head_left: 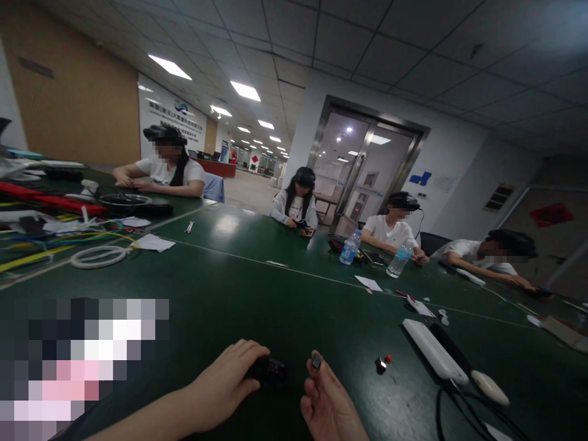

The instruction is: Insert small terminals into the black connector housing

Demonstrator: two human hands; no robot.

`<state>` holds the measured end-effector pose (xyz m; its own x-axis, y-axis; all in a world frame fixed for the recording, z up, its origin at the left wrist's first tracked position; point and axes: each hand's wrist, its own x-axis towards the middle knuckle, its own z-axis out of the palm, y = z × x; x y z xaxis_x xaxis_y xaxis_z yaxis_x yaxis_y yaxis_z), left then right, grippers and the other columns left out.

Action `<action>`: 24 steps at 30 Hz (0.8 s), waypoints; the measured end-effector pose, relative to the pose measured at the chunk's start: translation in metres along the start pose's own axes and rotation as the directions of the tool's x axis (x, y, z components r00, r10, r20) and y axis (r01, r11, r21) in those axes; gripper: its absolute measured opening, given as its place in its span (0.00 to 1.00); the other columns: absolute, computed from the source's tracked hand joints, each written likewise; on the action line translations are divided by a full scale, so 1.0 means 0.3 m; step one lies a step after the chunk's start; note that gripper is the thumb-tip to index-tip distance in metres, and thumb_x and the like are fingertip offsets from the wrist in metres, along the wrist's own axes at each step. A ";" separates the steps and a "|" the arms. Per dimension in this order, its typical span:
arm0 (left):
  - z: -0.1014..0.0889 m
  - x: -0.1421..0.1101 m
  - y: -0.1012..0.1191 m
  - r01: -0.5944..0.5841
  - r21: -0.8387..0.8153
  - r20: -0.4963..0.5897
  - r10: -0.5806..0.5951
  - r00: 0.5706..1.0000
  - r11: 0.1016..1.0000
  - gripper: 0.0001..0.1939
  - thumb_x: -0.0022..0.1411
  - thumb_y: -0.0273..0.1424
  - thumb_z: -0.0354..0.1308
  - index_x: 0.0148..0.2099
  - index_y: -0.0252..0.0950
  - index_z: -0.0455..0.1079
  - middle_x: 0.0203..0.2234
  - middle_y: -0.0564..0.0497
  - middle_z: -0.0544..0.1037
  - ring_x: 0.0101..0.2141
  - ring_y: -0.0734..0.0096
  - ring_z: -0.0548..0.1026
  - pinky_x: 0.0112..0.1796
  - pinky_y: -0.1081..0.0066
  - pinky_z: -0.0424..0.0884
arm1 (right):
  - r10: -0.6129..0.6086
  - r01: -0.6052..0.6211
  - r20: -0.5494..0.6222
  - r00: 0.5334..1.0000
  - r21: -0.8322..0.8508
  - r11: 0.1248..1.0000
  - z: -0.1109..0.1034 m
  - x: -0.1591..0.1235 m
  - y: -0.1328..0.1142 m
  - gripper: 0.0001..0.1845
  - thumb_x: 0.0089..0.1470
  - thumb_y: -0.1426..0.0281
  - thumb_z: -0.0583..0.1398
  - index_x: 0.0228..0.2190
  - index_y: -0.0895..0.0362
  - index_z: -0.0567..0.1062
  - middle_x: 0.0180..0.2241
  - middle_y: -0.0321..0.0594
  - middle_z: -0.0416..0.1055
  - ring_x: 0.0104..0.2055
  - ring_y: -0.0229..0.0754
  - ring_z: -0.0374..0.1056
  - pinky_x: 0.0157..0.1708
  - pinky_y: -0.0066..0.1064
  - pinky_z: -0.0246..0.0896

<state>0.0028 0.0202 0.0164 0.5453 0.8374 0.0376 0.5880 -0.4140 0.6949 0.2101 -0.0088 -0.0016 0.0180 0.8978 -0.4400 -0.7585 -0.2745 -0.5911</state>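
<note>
My left hand [229,376] closes over a small black part [271,370] resting on the green counter [257,294]. My right hand [328,401], just beside it, pinches a tiny grey piece [316,361] at its fingertips. Keeping both low and close seems wise. A white power strip [434,349] lies further right.

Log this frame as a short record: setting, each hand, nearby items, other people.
setting: large dark green table in an office hall
left hand: closed over a small black part resting on the table
right hand: pinching a tiny dark piece at the fingertips
nearby: small black-and-red part, white power strip, two water bottles
others: four people seated at the far side
</note>
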 end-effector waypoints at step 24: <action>-0.001 0.002 -0.011 0.000 -0.011 0.014 0.000 1.000 1.000 0.21 0.56 0.29 0.51 0.53 0.43 0.58 0.47 0.52 0.66 0.47 0.65 0.63 0.48 0.65 0.58 | 0.002 -0.003 0.040 0.999 0.026 1.000 -0.005 -0.007 -0.001 0.20 0.33 0.69 0.68 0.34 0.56 0.72 0.28 0.34 0.73 0.23 0.31 0.67 0.21 0.21 0.59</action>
<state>0.0009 0.0222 0.0143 0.5538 0.8322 0.0279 0.5811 -0.4103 0.7028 0.2112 -0.0112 -0.0015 -0.0098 0.9103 -0.4138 -0.7753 -0.2682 -0.5718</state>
